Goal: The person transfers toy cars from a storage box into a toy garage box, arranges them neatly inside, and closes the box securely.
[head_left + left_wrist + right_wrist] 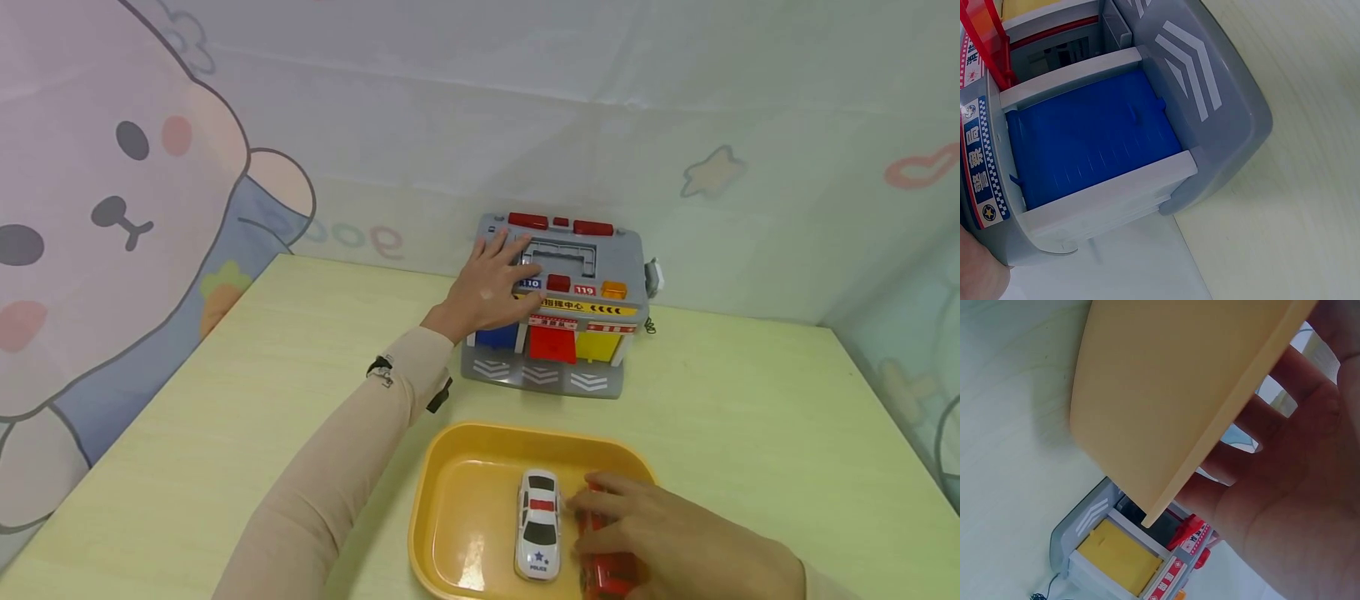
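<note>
A grey toy garage (626, 250) stands at the back of the table. My left hand (491, 287) rests on its roof, fingers spread beside the folded carrying handle (558, 247). The blue door (1094, 137) is down, and so is the yellow door (1119, 556). Between them, the red door (553, 343) is swung up and its bay stands open. My right hand (637, 521) is over a red toy car (611, 575) in the yellow tray (438, 483), its fingertips along the car. The hand covers much of it, and its grip is unclear. Left of it lies a white toy police car (538, 525).
The tray's raised rim stands between the right palm and the cars. A grey ramp (540, 379) with white arrows juts from the garage front. Behind the table (750, 433) hangs a printed cloth (420, 125). A small dark coil (650, 326) dangles at the garage's right side.
</note>
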`<state>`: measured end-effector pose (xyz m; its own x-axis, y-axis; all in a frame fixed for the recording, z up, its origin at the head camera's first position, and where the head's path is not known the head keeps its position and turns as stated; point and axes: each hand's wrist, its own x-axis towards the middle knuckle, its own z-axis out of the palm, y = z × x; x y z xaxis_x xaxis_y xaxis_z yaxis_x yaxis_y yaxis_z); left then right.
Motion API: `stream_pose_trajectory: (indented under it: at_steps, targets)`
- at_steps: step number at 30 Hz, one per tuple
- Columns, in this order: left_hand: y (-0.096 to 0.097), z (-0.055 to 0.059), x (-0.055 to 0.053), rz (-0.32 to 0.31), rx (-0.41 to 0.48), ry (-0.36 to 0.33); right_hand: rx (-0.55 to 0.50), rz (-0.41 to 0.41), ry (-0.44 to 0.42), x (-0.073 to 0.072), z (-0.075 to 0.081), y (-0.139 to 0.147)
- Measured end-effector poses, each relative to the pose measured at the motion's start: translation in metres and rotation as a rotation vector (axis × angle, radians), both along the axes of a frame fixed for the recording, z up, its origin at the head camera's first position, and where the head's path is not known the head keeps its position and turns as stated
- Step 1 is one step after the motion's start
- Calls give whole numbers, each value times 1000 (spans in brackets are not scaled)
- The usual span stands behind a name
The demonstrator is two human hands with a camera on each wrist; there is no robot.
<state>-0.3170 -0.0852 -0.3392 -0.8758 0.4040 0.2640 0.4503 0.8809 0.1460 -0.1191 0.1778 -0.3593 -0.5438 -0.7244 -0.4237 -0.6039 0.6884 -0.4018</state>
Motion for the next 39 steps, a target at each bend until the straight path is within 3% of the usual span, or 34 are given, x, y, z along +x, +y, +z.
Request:
stream_pose_trajectory:
  at_steps: [7, 29, 39]
  targets:
    - [-1, 0, 0, 3, 4, 1, -13, 42, 46, 0, 0, -2]
    - [-1, -1, 2, 3, 13, 0, -21, 78, 64, -2, 2, -8]
    - [0, 0, 2, 6, 8, 4, -62, 68, 102, 0, 17, -2]
